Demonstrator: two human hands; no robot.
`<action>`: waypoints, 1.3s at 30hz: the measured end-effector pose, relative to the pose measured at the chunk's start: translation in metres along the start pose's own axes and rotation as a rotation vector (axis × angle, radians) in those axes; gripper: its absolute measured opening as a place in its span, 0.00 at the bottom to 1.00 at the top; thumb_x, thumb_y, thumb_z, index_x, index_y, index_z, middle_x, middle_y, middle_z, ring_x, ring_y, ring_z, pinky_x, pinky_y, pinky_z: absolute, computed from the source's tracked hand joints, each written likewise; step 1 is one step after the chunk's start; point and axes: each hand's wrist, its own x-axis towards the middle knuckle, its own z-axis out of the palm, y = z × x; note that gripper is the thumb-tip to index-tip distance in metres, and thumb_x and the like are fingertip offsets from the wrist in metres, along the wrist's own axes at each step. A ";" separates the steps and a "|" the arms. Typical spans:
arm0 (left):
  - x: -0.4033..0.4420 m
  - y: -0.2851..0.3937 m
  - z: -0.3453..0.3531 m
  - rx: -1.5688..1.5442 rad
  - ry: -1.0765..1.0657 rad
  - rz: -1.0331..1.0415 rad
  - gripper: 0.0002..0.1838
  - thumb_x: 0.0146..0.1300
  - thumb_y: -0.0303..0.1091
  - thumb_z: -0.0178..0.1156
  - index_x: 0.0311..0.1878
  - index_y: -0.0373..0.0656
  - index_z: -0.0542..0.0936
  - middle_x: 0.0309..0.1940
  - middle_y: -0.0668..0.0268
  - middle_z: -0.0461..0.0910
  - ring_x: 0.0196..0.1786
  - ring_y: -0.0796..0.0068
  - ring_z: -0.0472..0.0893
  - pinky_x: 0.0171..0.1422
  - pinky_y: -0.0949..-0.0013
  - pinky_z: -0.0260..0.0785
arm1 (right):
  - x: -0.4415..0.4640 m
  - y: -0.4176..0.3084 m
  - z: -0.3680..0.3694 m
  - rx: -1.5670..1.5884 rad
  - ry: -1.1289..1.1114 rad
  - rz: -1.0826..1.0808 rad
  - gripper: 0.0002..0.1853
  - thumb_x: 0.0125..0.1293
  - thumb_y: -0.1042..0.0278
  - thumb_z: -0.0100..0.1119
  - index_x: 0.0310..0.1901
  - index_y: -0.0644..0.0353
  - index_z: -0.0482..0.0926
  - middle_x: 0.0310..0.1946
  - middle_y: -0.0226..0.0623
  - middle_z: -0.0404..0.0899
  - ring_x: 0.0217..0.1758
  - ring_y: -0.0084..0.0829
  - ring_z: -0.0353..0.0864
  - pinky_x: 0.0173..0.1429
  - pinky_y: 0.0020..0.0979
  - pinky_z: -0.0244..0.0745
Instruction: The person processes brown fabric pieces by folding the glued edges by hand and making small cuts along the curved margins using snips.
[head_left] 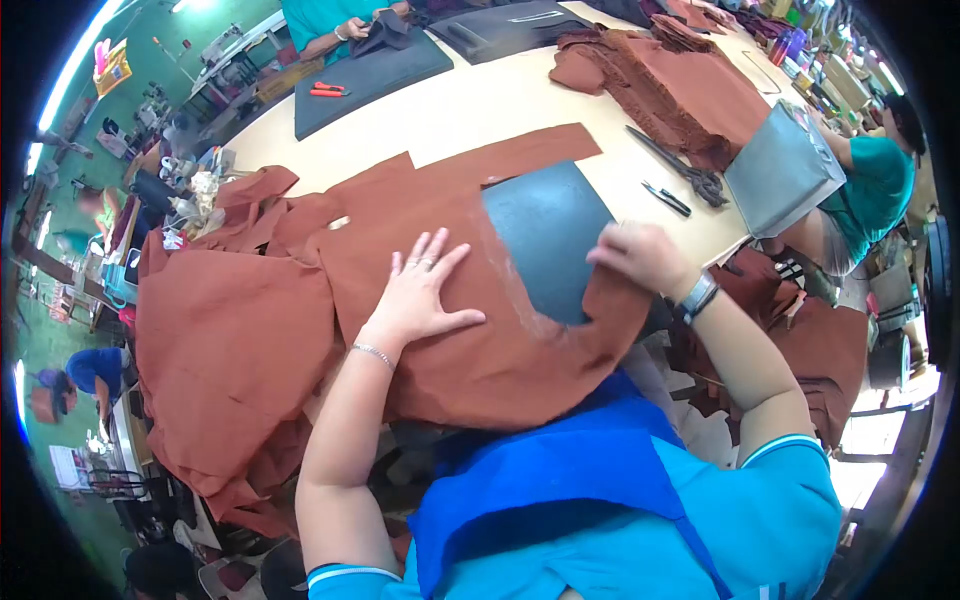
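Observation:
A rust-brown fabric piece (450, 375) lies spread over a dark, smooth board (550, 235), part of which shows through a curved opening in the cloth. A pale, chalky line runs along that curved edge. My left hand (425, 290), a ring on one finger, rests flat on the fabric with its fingers spread. At the right side of the opening, my right hand (645, 258) pinches the cloth's edge, its fingers curled closed. More rust-brown fabric (235, 350) is heaped to the left of my left arm.
Large dark scissors (680, 165) and small snips (667, 199) lie on the pale table (490, 105) beyond my right hand. A red-handled tool (328, 90) rests on a dark mat (375, 85). A co-worker (870, 195) sits at right beside a grey box-like object (785, 165).

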 end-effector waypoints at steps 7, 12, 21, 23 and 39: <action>-0.056 0.055 -0.027 0.052 -0.261 -0.632 0.62 0.51 0.75 0.65 0.79 0.42 0.55 0.78 0.39 0.50 0.79 0.35 0.53 0.72 0.30 0.58 | 0.044 0.006 -0.088 0.066 0.243 0.196 0.15 0.66 0.58 0.70 0.35 0.62 0.79 0.19 0.34 0.68 0.22 0.24 0.65 0.30 0.29 0.66; -0.029 0.071 -0.016 0.176 0.006 -0.109 0.50 0.57 0.68 0.65 0.74 0.44 0.65 0.73 0.48 0.63 0.73 0.46 0.66 0.78 0.46 0.55 | 0.065 -0.007 -0.096 0.065 0.211 0.101 0.15 0.66 0.58 0.70 0.35 0.62 0.78 0.18 0.30 0.64 0.22 0.22 0.62 0.29 0.28 0.63; 0.067 0.083 0.021 -0.271 -0.009 0.119 0.16 0.59 0.49 0.70 0.41 0.48 0.83 0.32 0.68 0.78 0.41 0.64 0.78 0.52 0.56 0.63 | 0.094 0.016 -0.071 -0.391 0.397 -0.192 0.11 0.61 0.59 0.70 0.37 0.56 0.81 0.34 0.36 0.78 0.43 0.39 0.79 0.49 0.39 0.76; 0.065 0.078 0.030 -0.199 0.061 0.159 0.15 0.60 0.49 0.69 0.38 0.49 0.82 0.31 0.68 0.77 0.40 0.64 0.77 0.52 0.59 0.62 | 0.080 0.006 -0.041 -0.074 0.039 -0.176 0.12 0.62 0.60 0.70 0.40 0.57 0.82 0.38 0.36 0.80 0.42 0.38 0.81 0.50 0.38 0.77; 0.065 0.044 0.021 -0.238 0.041 0.337 0.08 0.67 0.34 0.62 0.46 0.53 0.88 0.40 0.70 0.84 0.49 0.69 0.81 0.65 0.57 0.64 | 0.023 0.001 0.021 0.100 -0.236 -0.206 0.10 0.61 0.74 0.59 0.44 0.58 0.83 0.40 0.39 0.81 0.46 0.42 0.81 0.53 0.38 0.78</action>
